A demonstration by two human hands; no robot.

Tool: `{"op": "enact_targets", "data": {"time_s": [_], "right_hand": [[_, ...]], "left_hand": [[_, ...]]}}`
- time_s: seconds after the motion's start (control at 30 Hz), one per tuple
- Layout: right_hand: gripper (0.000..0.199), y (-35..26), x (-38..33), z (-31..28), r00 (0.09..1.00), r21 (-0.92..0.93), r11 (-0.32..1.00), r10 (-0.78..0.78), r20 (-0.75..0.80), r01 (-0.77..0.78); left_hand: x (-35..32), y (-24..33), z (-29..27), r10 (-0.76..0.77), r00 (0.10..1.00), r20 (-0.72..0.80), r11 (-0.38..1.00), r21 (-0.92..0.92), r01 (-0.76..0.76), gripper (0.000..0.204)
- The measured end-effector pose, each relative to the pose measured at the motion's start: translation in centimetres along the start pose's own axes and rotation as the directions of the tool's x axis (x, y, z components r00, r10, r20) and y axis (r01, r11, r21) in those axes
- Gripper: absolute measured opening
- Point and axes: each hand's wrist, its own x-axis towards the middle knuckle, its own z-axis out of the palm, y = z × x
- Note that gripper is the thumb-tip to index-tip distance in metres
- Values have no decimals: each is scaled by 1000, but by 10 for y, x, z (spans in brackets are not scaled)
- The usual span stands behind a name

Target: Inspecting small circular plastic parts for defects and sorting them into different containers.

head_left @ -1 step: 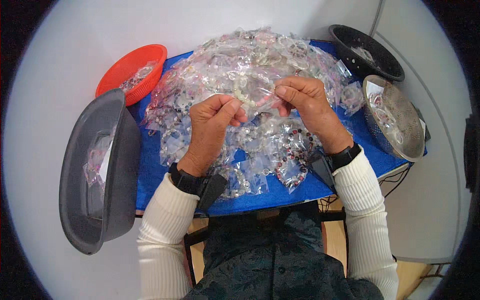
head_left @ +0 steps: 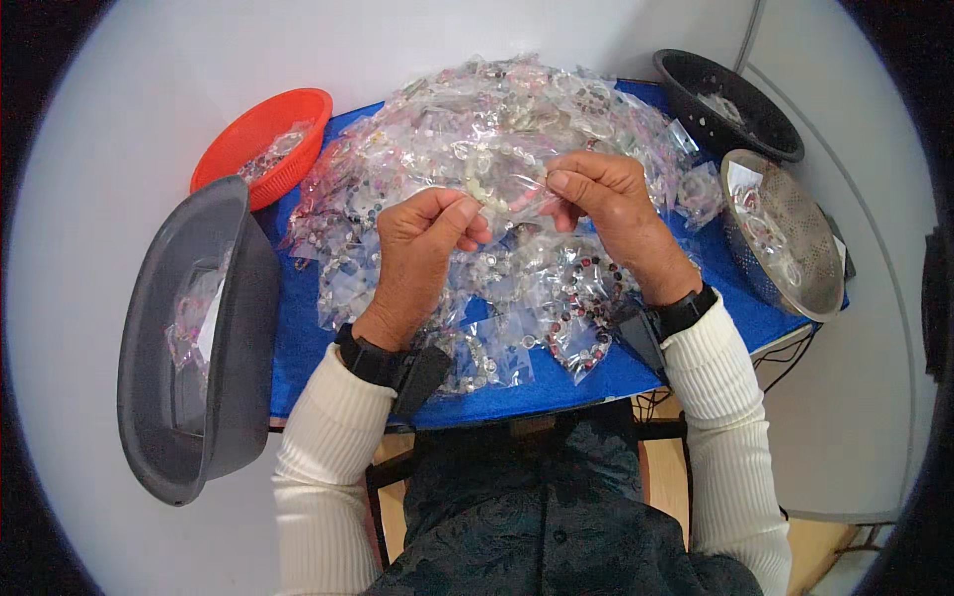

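Between my two hands a clear plastic bag is stretched, with a beaded bracelet (head_left: 485, 199) of pale yellow-green and pink beads inside. My left hand (head_left: 422, 233) pinches the bag's left side between thumb and fingers. At its right side, my right hand (head_left: 601, 194) pinches it the same way. Behind and beneath them spreads a large heap of bagged bracelets (head_left: 517, 104). A bagged bracelet with dark and red beads (head_left: 581, 343) lies below my right hand, and a bagged one with clear and silvery beads (head_left: 477, 368) lies near my left wrist.
The blue-covered table (head_left: 308, 377) carries the heap. To the left are a grey basin (head_left: 253, 328) and a red plastic basket (head_left: 310, 149), each with bagged pieces. On the right stand a black basket (head_left: 765, 124) and a perforated metal colander (head_left: 810, 223), also holding bags. Cables (head_left: 790, 353) hang below the right edge.
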Motion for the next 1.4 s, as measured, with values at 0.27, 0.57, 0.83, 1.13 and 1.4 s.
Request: {"op": "enact_targets", "data": {"time_s": [0.27, 0.57, 0.83, 1.13, 1.4], "right_hand": [[17, -3, 1, -1, 999, 3, 999, 43, -13, -43], [20, -1, 1, 0, 995, -4, 1000, 11, -103, -12], [26, -3, 2, -4, 999, -119, 992, 41, -23, -44], [25, -8, 2, -12, 996, -165, 986, 4, 91, 11], [19, 1, 5, -13, 998, -53, 999, 3, -66, -7]], "left_hand": [[-1, 2, 2, -2, 1000, -14, 1000, 8, 2, 15], [-1, -1, 0, 2, 999, -43, 1000, 12, -1, 15], [0, -2, -5, 22, 999, -45, 999, 48, -20, 16], [0, 3, -2, 5, 995, 95, 993, 118, -16, 17], [-2, 1, -2, -12, 996, 89, 993, 122, 1, 16]]}}
